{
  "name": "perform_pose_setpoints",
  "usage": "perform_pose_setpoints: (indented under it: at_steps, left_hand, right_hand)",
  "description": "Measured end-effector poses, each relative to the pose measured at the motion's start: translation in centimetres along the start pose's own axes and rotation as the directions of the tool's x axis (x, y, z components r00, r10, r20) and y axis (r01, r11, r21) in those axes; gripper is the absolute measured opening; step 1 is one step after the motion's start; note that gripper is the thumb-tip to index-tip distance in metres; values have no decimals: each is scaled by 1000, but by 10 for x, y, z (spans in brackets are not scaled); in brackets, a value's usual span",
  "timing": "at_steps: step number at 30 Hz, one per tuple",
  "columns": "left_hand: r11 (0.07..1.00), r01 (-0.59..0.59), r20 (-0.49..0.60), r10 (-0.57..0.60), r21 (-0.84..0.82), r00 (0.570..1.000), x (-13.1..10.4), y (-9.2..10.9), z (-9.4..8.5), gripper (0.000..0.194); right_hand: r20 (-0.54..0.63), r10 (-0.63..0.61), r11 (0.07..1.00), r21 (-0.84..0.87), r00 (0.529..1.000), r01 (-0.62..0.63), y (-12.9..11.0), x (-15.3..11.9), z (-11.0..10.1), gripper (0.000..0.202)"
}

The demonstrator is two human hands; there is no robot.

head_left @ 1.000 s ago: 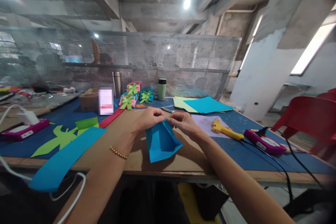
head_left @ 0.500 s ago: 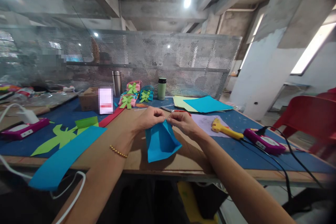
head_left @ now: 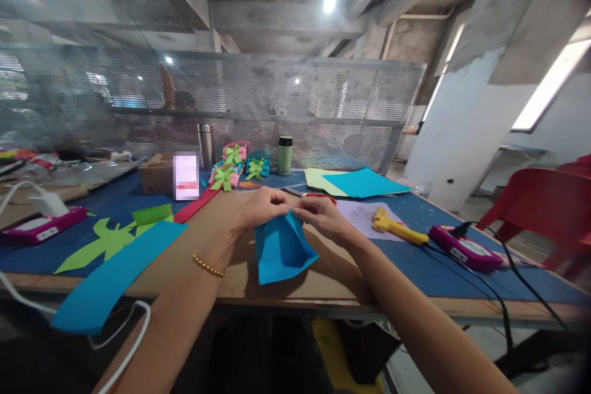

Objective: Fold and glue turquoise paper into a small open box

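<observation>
A: Where is the blue piece [head_left: 281, 252]?

B: Between the person's hands, peak up, over the brown cardboard [head_left: 335, 288] near the front of the table [head_left: 434, 280]. Whether its lower corner touches the cardboard, cannot tell.

A: State of each hand?

B: Left hand [head_left: 265, 206]: thumb and fingers pinching the top of the piece. Right hand [head_left: 323, 214]: pinching too, just beside the left, at the same peak. Exact contact partly hidden by the fingers.

A: Weight, stiffness?

B: Light, I judge; fingertip pinches seem ample for it. Thin matt sheet, perhaps felt or craft foam, material unconfirmed. It stands in a folded, hollow shape with the lower part flaring to the right. So some body, but it should give under a squeeze.

A: Anything to compare?

B: Blue strip [head_left: 120, 277], same colour, off to the left. Near end juts past the table edge with only a slight curve. Fits the springy reading.

A: Slippery? Fragile?

B: Dull surface suggests fair grip. Unlikely to break; likelier to crease, or spring apart at the folds if let go.

A: Best hold?

B: The peak, where the layers meet, lightly, from both sides. Gripping the flared lower edge would probably bend it and flatten the hollow.
</observation>
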State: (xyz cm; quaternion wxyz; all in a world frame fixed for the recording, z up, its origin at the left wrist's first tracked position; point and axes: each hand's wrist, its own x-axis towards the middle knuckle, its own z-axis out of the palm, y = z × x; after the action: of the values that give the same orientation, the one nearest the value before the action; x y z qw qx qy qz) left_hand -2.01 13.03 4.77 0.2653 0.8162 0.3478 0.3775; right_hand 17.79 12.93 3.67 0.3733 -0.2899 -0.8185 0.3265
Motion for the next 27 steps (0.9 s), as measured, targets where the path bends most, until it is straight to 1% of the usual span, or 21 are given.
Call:
perform_pose_setpoints:
  at_steps: [5,12,16,21,27]
  left_hand:
    - [1000,-9,23,9,-8,1000,0,1,0,19]
    - [1000,-23,54,24,-5,998,0,-4,-1,19]
    - [1000,-14,48,12,25,999,0,-1,-1,20]
    - [998,12,52,-15,54,999,-1,4,-1,22]
    - [1000,-8,68,8,-7,998,-1,4,0,17]
  right_hand:
    - [64,-25,999,-20,998,26,1,0,-2,42]
    - [74,-2,1000,9,997,2,2,-1,-2,42]
    - [59,-2,999,-32,998,4,4,0,-2,40]
    - [10,-49,992,-116,999,50,3,1,-2,33]
    - [-2,-89,981,-175,996,87,1,0,1,28]
